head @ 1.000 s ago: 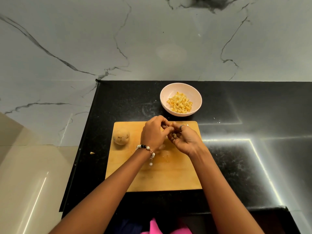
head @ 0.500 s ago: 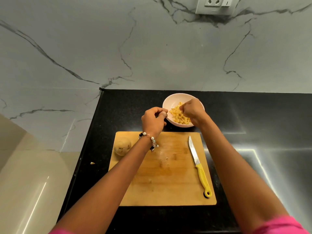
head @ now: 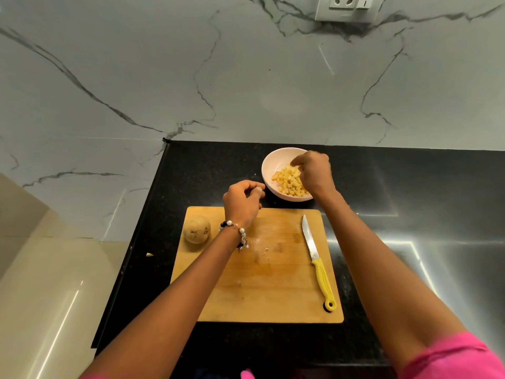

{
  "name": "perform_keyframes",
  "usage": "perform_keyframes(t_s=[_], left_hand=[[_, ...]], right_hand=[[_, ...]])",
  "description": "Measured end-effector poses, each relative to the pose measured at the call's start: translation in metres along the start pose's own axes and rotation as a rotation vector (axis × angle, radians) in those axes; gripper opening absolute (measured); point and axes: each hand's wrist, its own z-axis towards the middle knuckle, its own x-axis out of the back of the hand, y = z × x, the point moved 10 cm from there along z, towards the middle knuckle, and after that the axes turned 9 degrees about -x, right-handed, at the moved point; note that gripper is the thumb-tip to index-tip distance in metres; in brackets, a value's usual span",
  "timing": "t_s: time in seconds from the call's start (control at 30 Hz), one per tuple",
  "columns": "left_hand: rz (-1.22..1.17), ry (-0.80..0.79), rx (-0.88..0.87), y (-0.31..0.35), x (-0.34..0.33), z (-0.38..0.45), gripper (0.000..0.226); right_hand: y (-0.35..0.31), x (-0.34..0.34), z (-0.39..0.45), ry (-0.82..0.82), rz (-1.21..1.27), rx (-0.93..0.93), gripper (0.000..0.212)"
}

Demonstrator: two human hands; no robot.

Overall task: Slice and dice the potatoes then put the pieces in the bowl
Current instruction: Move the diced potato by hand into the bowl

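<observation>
On the black speckled stone bench (head: 207,170), near its back edge, a pale pink round bowl (head: 269,162) holds yellow diced potato pieces (head: 287,181). The right hand (head: 315,173) hovers over the bowl, fingers curled downward; whether its grip holds pieces I cannot tell. The left hand (head: 241,202), loosely curled and holding nothing, hangs beside the bowl. A rectangular wooden chopping board (head: 267,296) carries a whole brown potato (head: 196,229) at its left edge and a yellow-handled steel knife (head: 317,261) along its right.
</observation>
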Motion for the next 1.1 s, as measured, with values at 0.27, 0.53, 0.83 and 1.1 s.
perform_keyframes(t_s=[0.27,0.53,0.83,1.1], left_hand=[[0.028,0.019,-0.037,0.007,0.002,-0.025,0.015],[-0.008,0.100,-0.031,0.004,0.018,-0.062,0.015],[-0.027,0.175,0.000,-0.012,0.035,-0.100,0.016],[-0.007,0.228,-0.077,-0.003,0.073,-0.109,0.014]], right_hand=[[0.015,0.019,-0.043,0.023,0.198,-0.053,0.022],[0.070,-0.004,-0.137,-0.032,0.044,-0.353,0.019],[0.089,-0.019,-0.220,-0.017,-0.001,-0.471,0.037],[0.097,-0.023,-0.216,-0.015,0.216,-0.580,0.039]])
